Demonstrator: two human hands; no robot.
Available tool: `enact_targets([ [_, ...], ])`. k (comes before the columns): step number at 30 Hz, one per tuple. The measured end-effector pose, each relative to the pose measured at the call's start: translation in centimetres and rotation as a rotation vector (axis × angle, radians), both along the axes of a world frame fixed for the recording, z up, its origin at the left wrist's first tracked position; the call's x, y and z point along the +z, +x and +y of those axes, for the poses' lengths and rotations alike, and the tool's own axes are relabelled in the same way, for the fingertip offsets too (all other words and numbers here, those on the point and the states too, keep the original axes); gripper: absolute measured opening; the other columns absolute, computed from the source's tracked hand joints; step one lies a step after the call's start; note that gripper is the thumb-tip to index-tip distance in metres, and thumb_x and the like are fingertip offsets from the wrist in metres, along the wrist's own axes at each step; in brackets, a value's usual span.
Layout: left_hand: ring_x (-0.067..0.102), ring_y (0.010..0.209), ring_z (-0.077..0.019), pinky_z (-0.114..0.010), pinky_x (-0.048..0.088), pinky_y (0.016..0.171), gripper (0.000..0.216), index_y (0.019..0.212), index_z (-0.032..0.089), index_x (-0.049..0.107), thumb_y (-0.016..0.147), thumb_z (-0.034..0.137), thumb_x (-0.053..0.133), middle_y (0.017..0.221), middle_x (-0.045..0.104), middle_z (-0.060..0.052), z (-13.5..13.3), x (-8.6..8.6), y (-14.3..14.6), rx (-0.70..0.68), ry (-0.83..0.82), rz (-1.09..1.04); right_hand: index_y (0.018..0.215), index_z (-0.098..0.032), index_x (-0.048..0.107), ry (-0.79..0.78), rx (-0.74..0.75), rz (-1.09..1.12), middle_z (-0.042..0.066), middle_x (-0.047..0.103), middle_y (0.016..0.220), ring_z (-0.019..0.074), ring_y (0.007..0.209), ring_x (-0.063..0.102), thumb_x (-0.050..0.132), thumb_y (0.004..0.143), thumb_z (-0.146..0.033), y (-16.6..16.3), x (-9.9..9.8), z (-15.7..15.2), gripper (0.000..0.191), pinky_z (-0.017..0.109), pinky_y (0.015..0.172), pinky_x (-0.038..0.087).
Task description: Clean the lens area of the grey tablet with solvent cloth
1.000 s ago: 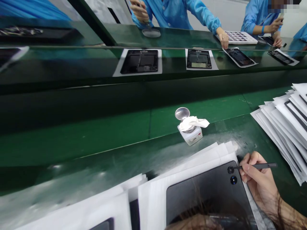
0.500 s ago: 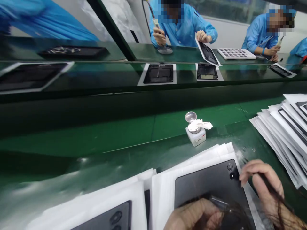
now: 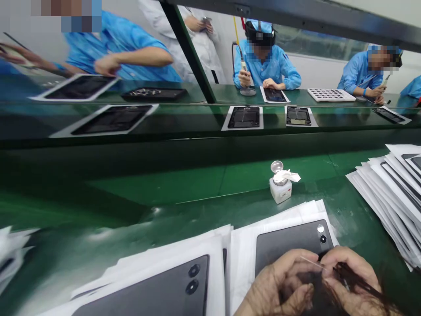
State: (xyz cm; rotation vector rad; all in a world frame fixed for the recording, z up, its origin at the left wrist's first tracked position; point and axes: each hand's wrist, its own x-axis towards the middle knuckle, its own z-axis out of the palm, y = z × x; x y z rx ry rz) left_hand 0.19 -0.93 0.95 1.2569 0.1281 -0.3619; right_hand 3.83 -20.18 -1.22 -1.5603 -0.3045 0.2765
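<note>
A dark grey tablet back cover (image 3: 289, 245) with two camera holes lies on white paper sheets at the bottom right. Both my hands rest over its near part. My left hand (image 3: 279, 283) is curled on the cover and pinches a thin clear strip together with my right hand (image 3: 351, 281). My right hand also grips a dark thin tool, mostly hidden by fingers and loose hair. A second grey cover (image 3: 158, 294) lies on paper to the left.
A small white bottle (image 3: 280, 188) with a metal cap and a white wipe stands on the green bench. A fanned stack of paper-wrapped covers (image 3: 391, 188) lies at right. Beyond, a conveyor carries open tablets (image 3: 244, 117); several people in blue coats work opposite.
My view has tilted up. My right hand left the camera holes and drew back to the cover's near edge; my left hand came in and both now pinch a thin strip.
</note>
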Motion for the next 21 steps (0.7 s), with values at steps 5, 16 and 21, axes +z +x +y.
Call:
enact_targets([
  [5, 0.065, 0.057, -0.0076, -0.014, 0.044, 0.048, 0.038, 0.098, 0.022, 0.073, 0.079, 0.054, 0.080, 0.097, 0.078, -0.004, -0.1, -0.8, 0.2, -0.017, -0.177, 0.020, 0.089, -0.035, 0.078, 0.037, -0.104, -0.003, -0.001, 0.065, 0.065, 0.0186, 0.052, 0.056, 0.077, 0.077, -0.053, -0.1, 0.6, 0.1, 0.022, 0.030, 0.050, 0.046],
  [16, 0.054, 0.044, -0.0112, -0.023, 0.038, 0.047, 0.029, 0.065, 0.021, 0.073, 0.072, 0.049, 0.078, 0.058, 0.070, 0.001, -0.4, -1.8, 0.3, -0.132, 0.270, -0.036, 0.083, -0.030, 0.074, 0.347, -0.178, 0.139, 0.002, 0.058, 0.089, 0.0212, 0.062, 0.061, 0.062, 0.080, -0.073, 0.1, 2.8, 0.7, 0.045, 0.037, 0.064, 0.050],
  [21, 0.049, 0.041, -0.0078, -0.022, 0.040, 0.050, 0.014, 0.063, 0.020, 0.069, 0.072, 0.030, 0.073, 0.055, 0.067, 0.005, -0.4, -1.8, -0.1, -0.116, 0.310, -0.137, 0.079, -0.030, 0.074, 0.321, -0.179, 0.155, 0.002, 0.059, 0.088, 0.0203, 0.062, 0.058, 0.059, 0.075, -0.081, -1.2, 3.7, 1.1, 0.054, 0.035, 0.065, 0.051],
])
